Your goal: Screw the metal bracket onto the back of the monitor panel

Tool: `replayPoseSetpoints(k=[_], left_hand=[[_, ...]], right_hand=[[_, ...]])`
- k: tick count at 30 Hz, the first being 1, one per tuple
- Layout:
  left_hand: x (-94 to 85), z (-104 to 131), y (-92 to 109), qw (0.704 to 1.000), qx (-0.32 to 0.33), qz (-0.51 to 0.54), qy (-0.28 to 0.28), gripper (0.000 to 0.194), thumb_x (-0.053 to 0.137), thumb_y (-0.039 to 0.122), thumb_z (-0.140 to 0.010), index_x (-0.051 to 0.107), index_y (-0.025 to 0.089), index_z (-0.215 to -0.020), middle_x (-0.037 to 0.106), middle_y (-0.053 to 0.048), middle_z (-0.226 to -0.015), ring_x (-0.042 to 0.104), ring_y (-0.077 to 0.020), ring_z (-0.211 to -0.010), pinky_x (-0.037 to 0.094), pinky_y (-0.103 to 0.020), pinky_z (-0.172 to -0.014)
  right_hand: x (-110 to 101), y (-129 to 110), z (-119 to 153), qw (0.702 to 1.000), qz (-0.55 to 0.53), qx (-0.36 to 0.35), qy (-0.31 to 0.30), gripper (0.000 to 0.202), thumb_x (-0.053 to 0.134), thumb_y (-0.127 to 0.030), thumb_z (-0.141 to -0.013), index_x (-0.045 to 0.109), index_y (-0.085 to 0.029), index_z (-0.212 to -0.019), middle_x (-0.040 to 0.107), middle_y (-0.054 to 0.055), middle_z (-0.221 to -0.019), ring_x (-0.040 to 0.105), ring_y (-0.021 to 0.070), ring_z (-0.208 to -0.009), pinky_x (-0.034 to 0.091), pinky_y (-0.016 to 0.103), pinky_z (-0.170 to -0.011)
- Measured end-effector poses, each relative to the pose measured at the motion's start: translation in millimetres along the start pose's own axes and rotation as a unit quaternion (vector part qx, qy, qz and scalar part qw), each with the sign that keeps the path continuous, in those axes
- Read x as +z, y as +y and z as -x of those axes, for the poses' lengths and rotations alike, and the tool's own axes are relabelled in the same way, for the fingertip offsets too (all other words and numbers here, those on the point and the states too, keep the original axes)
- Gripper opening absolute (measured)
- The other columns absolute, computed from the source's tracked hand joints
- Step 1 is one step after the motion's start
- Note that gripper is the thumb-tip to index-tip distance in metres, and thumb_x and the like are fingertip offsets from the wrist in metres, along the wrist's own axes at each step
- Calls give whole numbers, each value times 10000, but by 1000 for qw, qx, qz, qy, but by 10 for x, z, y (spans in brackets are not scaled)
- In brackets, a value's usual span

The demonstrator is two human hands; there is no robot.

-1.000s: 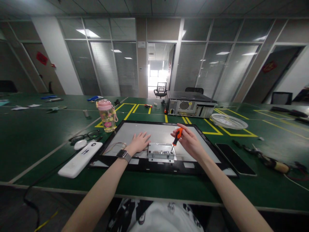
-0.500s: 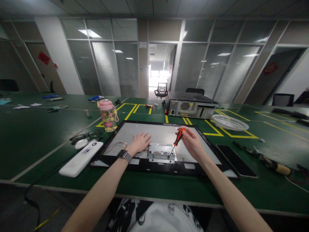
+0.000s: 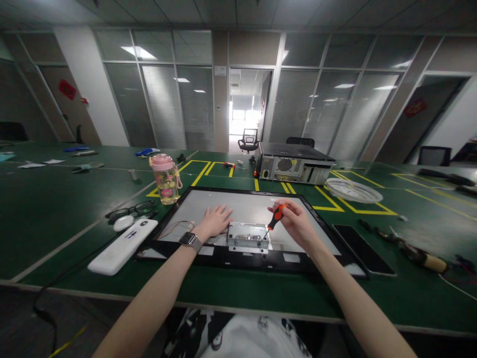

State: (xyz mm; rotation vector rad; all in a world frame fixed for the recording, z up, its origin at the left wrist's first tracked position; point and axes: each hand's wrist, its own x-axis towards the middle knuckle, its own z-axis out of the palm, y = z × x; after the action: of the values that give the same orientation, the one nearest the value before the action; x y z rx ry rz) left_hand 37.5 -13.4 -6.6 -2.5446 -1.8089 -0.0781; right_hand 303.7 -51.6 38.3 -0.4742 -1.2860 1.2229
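A large flat screen panel [image 3: 246, 201] with a black frame lies on the green table. On its near half sits a silver metal bracket [image 3: 242, 229]. My left hand [image 3: 214, 221] rests flat with fingers spread on the panel, just left of the bracket, a watch [image 3: 189, 239] on the wrist. In my right hand [image 3: 296, 219] is an orange and black screwdriver [image 3: 277, 217], tilted, its tip down at the right end of the bracket. Whether the tip sits in a screw is too small to tell. A thin cable [image 3: 175, 226] lies left of my left hand.
Left of the panel are a white power bank [image 3: 122, 246], glasses [image 3: 130, 211] and a pink-lidded bottle [image 3: 165, 179]. Behind stand a computer case [image 3: 294, 164] and a white basket [image 3: 354, 191]. To the right lie a black phone [image 3: 363, 248] and a tool with a yellowish part [image 3: 421, 256].
The screwdriver handle and the fingers of my right hand have shifted slightly; the tip stays at the bracket's right end. My left hand keeps its place.
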Motion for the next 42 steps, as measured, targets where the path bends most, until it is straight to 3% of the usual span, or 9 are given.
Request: replayPoseSetpoints(k=[4, 10, 16, 25, 31, 36, 42], left_hand=[[5, -5, -4, 1000, 2, 0, 2, 484, 312, 382, -1009, 376, 253, -1471, 321, -118, -1570, 296, -341, -1440, 268, -661, -1102], [-16, 4, 3, 1000, 1, 1, -4, 493, 305, 388, -1010, 370, 240, -1476, 311, -121, -1574, 292, -351, -1440, 266, -656, -1106], [11, -13, -12, 1000, 3, 4, -1, 483, 318, 389, -1007, 368, 273, -1472, 309, -114, -1576, 289, -334, -1445, 266, -657, -1105], [0, -1, 3, 1000, 0, 2, 1, 488, 322, 386, -1005, 377, 249, -1471, 320, -121, -1570, 297, -338, -1441, 271, -654, -1105], [11, -5, -5, 1000, 1, 1, 5, 484, 331, 384, -1001, 378, 270, -1469, 326, -115, -1569, 303, -333, -1439, 269, -652, -1107], [23, -21, -18, 1000, 2, 7, 2, 486, 326, 389, -1001, 376, 268, -1469, 315, -116, -1573, 293, -336, -1443, 265, -660, -1103], [-4, -1, 2, 1000, 0, 11, -1, 489, 316, 398, -1002, 376, 264, -1469, 311, -123, -1574, 285, -336, -1447, 261, -654, -1107]], right_hand=[[26, -36, 14, 999, -31, 35, -18, 269, 810, -449, -722, 751, -286, -927, 729, 15, -878, 673, 212, -915, 437, 474, -1030], [16, -51, 11, 999, -20, 25, -28, 235, 810, -429, -728, 760, -276, -900, 727, 18, -939, 672, 205, -906, 441, 463, -1032], [27, -62, 10, 998, -27, 35, -37, 297, 762, -436, -777, 745, -269, -1022, 725, 37, -938, 667, 215, -938, 445, 449, -1019], [-13, -16, -1, 1000, 28, -1, 6, 261, 795, -497, -717, 759, -273, -846, 691, 16, -925, 656, 209, -896, 457, 445, -1007], [21, -44, 11, 1000, 17, 12, -10, 298, 728, -474, -799, 727, -284, -1029, 718, 38, -921, 667, 226, -914, 450, 473, -999], [54, -89, 12, 999, 8, 22, -37, 287, 703, -449, -822, 718, -264, -1042, 719, 58, -1018, 679, 235, -932, 441, 475, -1009], [37, -73, 23, 998, 46, 19, -37, 298, 745, -452, -789, 721, -277, -1030, 727, 42, -947, 673, 229, -912, 484, 438, -933]])
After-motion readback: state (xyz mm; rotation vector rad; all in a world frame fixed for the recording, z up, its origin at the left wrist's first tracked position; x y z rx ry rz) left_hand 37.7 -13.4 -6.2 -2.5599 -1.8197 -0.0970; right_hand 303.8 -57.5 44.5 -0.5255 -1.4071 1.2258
